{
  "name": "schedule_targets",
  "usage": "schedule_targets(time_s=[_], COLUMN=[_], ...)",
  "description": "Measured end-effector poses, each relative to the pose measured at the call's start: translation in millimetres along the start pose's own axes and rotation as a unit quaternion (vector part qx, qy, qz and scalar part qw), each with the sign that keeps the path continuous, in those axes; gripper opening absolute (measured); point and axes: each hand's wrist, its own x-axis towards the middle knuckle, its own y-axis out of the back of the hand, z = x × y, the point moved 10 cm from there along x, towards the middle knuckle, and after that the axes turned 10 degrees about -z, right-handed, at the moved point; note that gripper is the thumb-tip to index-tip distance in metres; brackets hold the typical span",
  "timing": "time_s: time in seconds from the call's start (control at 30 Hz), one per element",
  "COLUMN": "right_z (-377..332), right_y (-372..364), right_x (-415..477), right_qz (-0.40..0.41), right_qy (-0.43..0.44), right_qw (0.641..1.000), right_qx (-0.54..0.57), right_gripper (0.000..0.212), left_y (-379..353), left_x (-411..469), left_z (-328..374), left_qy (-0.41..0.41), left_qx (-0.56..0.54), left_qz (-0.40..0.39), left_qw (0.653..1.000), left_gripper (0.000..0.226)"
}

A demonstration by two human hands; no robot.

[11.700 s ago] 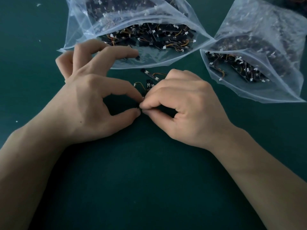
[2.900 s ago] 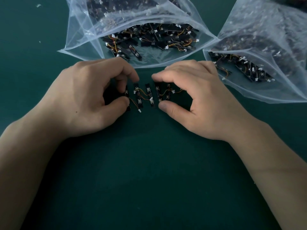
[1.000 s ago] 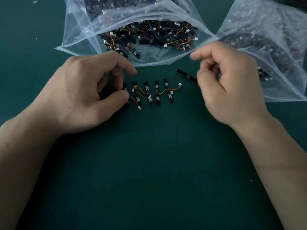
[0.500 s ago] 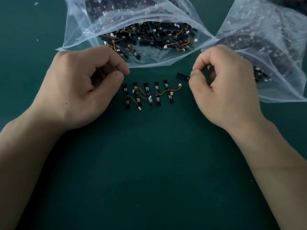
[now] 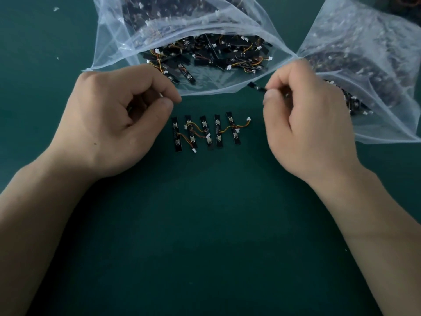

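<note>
**Left hand [image 5: 114, 119] off the row, right hand [image 5: 312, 124] holding the sixth board**

Your left hand is clenched just left of the row [image 5: 205, 132] of five boards. It touches none of them and nothing shows in it. Your right hand pinches the sixth board [image 5: 256, 87] between thumb and forefinger, up at the lip of the open bag [image 5: 211, 86], above and right of the row.

Changes:
- Half a second ago that board sat lower, nearer the row's right end; you've raised it.
- A second ago your left hand was at the leftmost board.
- Three seconds ago both hands were squaring the row.

Read: the five look settled on the mat [image 5: 205, 224]. The sixth likely goes on the right end next. The second bag [image 5: 387, 124] lies just right of your right hand.
</note>
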Motion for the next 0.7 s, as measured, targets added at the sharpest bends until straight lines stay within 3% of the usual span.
schedule_targets(time_s=[0.17, 0.33, 0.57, 0.7], right_z=[-40.4, -59.9, -62.0, -56.1], right_y=[2.6, -10.2, -7.2, -8.4], right_x=[-13.1, -19.6, -20.4, -19.3], right_qz=[0.036, 0.001, 0.029, 0.006], right_qy=[0.123, 0.209, 0.228, 0.204], right_qw=[0.989, 0.97, 0.963, 0.964], right_qx=[0.08, 0.123, 0.139, 0.169], right_gripper=[0.011, 0.012, 0.01, 0.01], left_y=[-4.1, -9.5, -13.2, -8.8], left_x=[0.0, 0.1, 0.7, 0.0], left_z=[29.3, 36.2, 42.4, 42.7], left_qy=[-0.062, -0.07, -0.088, -0.094], left_qx=[0.045, 0.04, 0.063, 0.064], left_qz=[-0.017, -0.029, -0.038, -0.01], left_qw=[0.997, 0.996, 0.993, 0.993], left_gripper=[0.02, 0.018, 0.011, 0.01])
